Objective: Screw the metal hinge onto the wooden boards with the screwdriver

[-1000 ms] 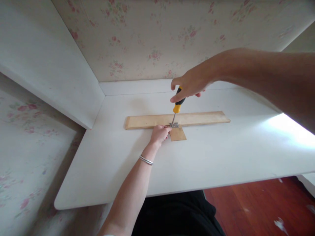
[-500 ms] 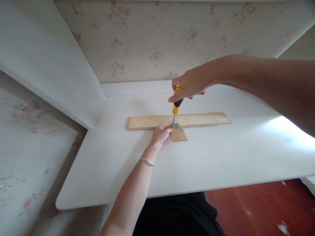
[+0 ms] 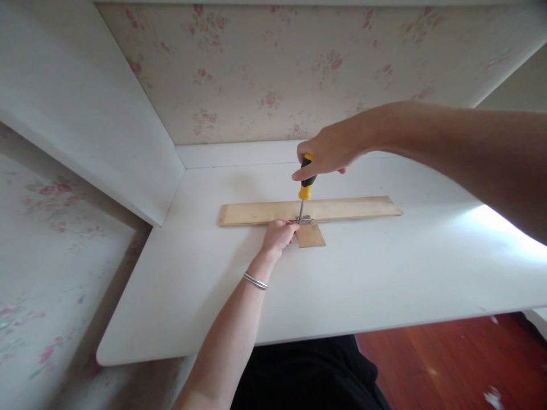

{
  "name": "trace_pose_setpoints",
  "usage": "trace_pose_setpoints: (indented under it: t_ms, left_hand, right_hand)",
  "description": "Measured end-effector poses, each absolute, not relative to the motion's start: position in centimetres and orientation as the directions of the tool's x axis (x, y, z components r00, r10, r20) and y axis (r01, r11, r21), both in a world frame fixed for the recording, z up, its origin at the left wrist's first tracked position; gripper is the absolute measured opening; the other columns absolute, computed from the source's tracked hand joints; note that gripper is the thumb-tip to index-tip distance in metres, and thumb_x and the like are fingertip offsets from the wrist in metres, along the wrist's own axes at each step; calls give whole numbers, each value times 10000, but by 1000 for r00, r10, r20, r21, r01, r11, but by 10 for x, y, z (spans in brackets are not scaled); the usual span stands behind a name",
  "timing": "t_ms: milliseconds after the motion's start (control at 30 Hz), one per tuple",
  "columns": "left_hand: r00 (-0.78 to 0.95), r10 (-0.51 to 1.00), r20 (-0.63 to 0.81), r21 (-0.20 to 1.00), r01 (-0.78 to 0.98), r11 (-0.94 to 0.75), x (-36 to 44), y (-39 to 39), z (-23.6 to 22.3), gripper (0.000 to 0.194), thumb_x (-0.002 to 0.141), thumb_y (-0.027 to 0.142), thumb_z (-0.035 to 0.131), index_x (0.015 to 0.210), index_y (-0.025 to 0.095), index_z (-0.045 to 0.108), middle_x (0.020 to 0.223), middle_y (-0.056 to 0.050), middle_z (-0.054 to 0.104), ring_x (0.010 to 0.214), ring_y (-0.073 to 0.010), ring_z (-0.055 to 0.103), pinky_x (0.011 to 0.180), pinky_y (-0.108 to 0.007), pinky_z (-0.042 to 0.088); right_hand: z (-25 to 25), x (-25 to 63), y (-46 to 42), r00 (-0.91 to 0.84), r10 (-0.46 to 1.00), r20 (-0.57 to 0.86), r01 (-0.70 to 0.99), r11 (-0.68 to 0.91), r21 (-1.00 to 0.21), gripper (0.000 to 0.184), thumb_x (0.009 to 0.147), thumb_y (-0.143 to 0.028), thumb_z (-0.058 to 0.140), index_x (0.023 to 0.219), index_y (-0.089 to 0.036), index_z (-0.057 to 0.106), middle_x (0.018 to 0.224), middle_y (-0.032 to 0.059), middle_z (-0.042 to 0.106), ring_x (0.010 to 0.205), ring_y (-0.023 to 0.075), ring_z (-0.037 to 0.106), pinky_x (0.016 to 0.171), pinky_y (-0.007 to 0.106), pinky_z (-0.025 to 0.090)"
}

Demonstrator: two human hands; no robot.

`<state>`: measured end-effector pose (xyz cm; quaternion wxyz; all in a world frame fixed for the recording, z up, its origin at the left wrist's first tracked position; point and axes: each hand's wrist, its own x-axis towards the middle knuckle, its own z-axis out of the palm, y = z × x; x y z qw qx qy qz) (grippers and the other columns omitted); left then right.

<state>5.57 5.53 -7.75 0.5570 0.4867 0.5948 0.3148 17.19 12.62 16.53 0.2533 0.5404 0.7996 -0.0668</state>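
Note:
My right hand (image 3: 327, 152) is wrapped round the yellow-and-black handle of a screwdriver (image 3: 305, 185). Its shaft slants down to the left end of a small metal hinge (image 3: 305, 220). This hinge lies across the joint between a long wooden board (image 3: 256, 213) and a short wooden piece (image 3: 311, 235) on the near side. My left hand (image 3: 278, 234), with a silver bangle on the wrist, is closed in a pinch right beside the screwdriver tip and the hinge's left edge. What lies between its fingers is hidden.
The boards lie flat on a white desktop (image 3: 363, 279), with a white side panel (image 3: 106, 114) at left and floral wallpaper (image 3: 256, 68) behind. Bright light falls on the right side. Below the front edge are dark clothing (image 3: 307, 376) and a reddish wooden floor (image 3: 436, 364).
My right hand has turned slightly on the screwdriver handle, with its fingers curled further in. The boards, the hinge and my left hand hold their places.

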Motion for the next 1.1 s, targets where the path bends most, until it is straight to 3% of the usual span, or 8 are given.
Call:
trace_pose_setpoints:
  t_ms: [200,333,500,633,833,967,1100]
  left_hand:
    - [96,929,-357,918,222,329,55,55,-78,169,698,323,634,658,159,623,476,19,499,415,-97,444,398,-214,294]
    - [89,928,-362,914,232,334,56,56,-79,173,700,327,637,655,161,625,474,19,498,413,-98,441,392,-216,283]
    - [89,927,-364,912,236,336,56,55,-76,178,712,330,641,666,158,634,460,23,490,416,-95,440,401,-213,279]
    - [98,928,-360,913,240,329,55,54,-75,182,710,330,641,650,159,626,436,27,470,409,-96,432,398,-214,272]
    - [86,931,-356,916,231,329,56,55,-79,178,705,331,641,665,158,639,464,25,492,409,-92,432,395,-218,269]
    - [96,927,-364,916,217,337,56,55,-79,178,710,335,644,689,158,644,477,26,500,413,-90,431,399,-216,278]
    - [91,929,-360,916,225,333,56,55,-77,169,700,325,641,664,160,635,458,27,484,413,-99,439,389,-221,282]
  right_hand:
    - [169,169,120,-278,833,-479,887,414,204,671,805,-665,513,1147,-98,623,746,78,654,810,232,604,711,371,384]
    - [168,169,118,-305,822,-482,890,426,164,756,773,-647,577,1345,-165,467,742,44,659,747,210,613,677,347,389]
    - [166,172,118,-364,830,-422,882,453,130,627,827,-655,496,1160,-135,601,793,71,670,793,213,614,701,344,382]
    - [167,172,117,-456,773,-442,848,527,48,583,805,-557,597,1258,-195,539,813,41,678,741,181,607,673,314,377]
    - [163,175,125,-388,819,-422,875,471,109,561,847,-582,523,1139,-113,620,908,87,683,919,229,588,741,328,362]
    - [164,179,126,-490,749,-447,820,570,56,527,768,-487,668,1202,-200,589,925,45,681,873,212,604,717,315,379]
    - [168,175,122,-369,813,-451,878,464,117,514,848,-565,539,1097,-126,636,860,79,678,880,220,599,741,336,374]
